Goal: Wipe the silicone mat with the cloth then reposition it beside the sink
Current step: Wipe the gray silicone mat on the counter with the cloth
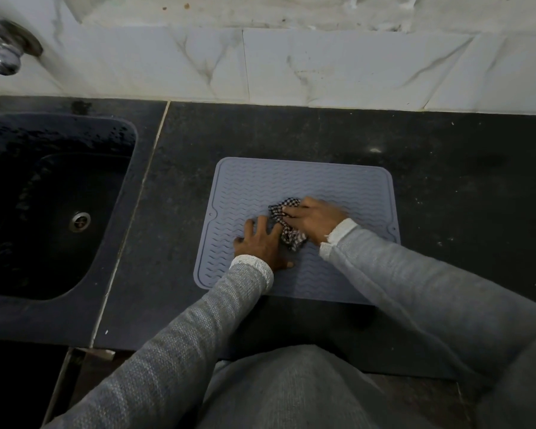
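Head view looks straight down on a dark stone counter [446,187] with the silicone mat [307,181] lying flat on it, grey and ribbed with wavy lines. The sink [44,196] sits to the mat's left, apart from it by a strip of bare counter and a pale seam; its black basin holds only a metal drain [79,221] and what may be water beads on the far wall, though the dimness makes that hard to judge. A tap [2,54] hangs above the sink's far corner. On the mat's middle the right hand [314,219] is closed over a bunched checked cloth [283,222], pressing it to the ribs. The left hand [260,243] lies flat beside it, fingers spread, pinning the mat's left half. Bare counter runs wide to the mat's right and behind it up to the marbled wall tiles [322,66]; the mat's near edge lies close to the counter's front lip.
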{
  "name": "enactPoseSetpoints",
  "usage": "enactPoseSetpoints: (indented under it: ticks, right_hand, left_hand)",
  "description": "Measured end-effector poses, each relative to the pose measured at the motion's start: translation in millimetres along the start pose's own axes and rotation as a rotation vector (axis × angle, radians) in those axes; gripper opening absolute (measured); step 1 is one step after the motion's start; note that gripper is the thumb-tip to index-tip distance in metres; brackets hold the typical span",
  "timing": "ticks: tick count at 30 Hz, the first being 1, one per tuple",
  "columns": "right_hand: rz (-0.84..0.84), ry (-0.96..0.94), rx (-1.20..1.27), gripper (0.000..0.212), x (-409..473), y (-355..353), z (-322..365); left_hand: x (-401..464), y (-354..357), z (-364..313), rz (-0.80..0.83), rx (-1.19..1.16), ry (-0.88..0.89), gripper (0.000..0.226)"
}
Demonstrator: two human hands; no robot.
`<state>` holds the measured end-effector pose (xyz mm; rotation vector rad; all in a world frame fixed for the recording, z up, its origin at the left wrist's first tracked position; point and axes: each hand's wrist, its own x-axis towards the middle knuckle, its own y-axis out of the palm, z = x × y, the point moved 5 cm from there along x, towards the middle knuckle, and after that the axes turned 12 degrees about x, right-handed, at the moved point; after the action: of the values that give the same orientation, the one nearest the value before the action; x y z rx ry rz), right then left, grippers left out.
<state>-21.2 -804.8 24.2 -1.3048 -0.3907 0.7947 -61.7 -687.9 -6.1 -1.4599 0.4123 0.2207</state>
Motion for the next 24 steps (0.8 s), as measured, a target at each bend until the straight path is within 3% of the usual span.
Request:
enactPoseSetpoints:
  ticks: [3, 7, 12, 18, 21, 24]
  right_hand:
    - [0.084, 0.063, -0.051, 0.042, -22, 13, -15]
    - [-0.029, -0.071, -0.136, 0.045, -47, -4, -20]
    - [-0.071, -0.054, -0.126, 0.044, -45, -8, -17]
    - [0.187, 0.238, 0.044, 0.030, -29, -12, -26]
    - [0.086, 0.301, 0.222, 0.023, -9, -34, -17]
    - [-0.017, 0.166, 0.135, 0.023, 14, -39, 5]
  left_hand:
    - [0, 2, 1, 0.000, 0.014, 0.003, 0.090]
    - [0, 3, 2, 0.003, 0.029, 0.018, 0.095]
    - [-9, 6, 6, -0.042, -0.006, 0.054, 0.093]
    - [-16, 2, 41, -0.089, -0.189, -0.019, 0.093]
    - [-17, 5, 52, -0.008, -0.156, -0.058, 0.097]
    - [-15, 2, 50, 0.025, -0.141, -0.076, 0.103]
